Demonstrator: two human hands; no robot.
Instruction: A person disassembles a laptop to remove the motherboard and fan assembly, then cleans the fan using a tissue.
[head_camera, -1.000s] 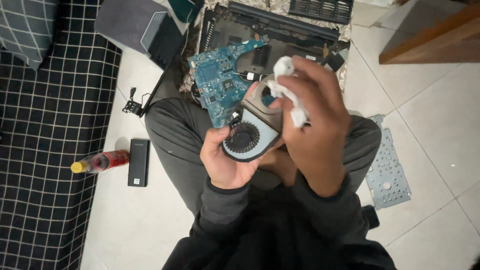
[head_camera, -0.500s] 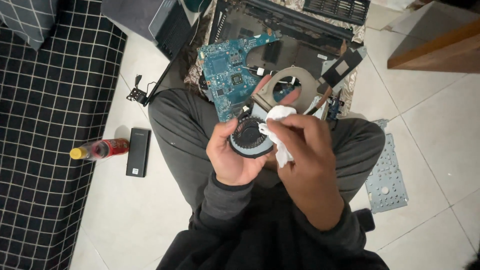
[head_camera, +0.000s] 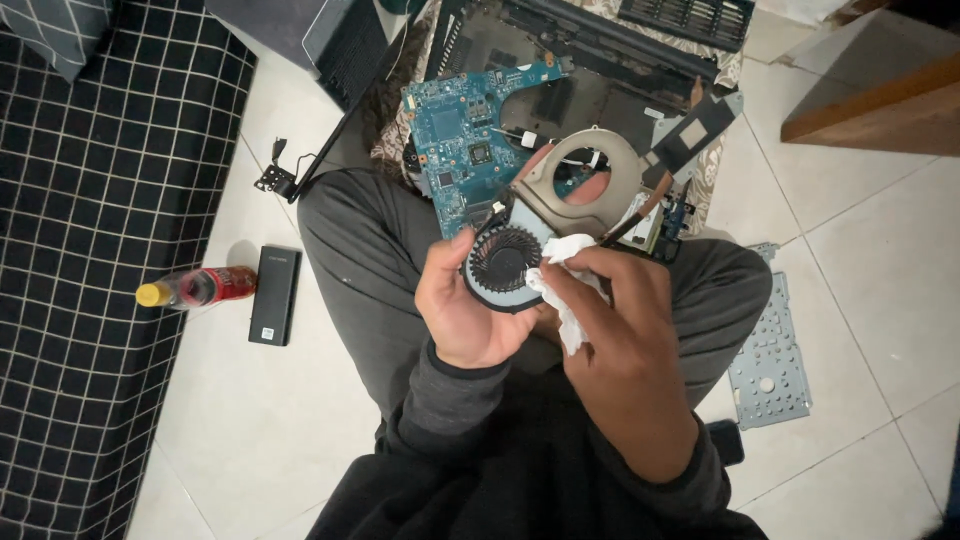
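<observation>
Head view: nearest, the right hand pinches a crumpled white tissue against the round black cooling fan, gripped from the left by the left hand; a blue circuit board lies beyond.

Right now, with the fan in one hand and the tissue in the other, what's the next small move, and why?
Probably press the white tissue into the fan blades and wipe around the ring. The left hand grips the fan from its left edge with the blade side facing up, and the right hand holds the tissue at the fan's right rim, only at the edge, so the blades look unwiped.
</observation>
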